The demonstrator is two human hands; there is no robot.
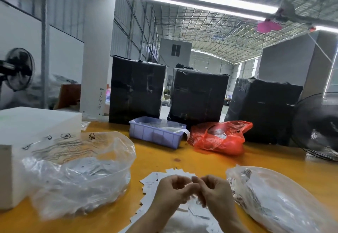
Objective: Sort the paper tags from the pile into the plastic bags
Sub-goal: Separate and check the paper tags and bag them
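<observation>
The orange wooden tabletop [192, 157] runs wide from left to right, with a bare strip across its middle between the near work area and the far row of things. Along the far edge stand three black wrapped cartons [136, 90], with a lilac plastic crate [155, 134] holding white sheets and a crumpled red plastic bag [219, 137] in front of them. A white foam block [27, 123] sits far left, and a black fan grille [318, 126] crowds the right edge.

At the near edge, the left hand [171, 190] and right hand [214, 191] meet fingertip to fingertip above the scattered pile of white paper tags [151, 183]. Both have curled fingers and seem to pinch something small between them, though blur hides what it is.

A clear open plastic bag [82, 174] just left of the pile holds loose tags; another clear filled plastic bag [270, 196] lies close on the right.
</observation>
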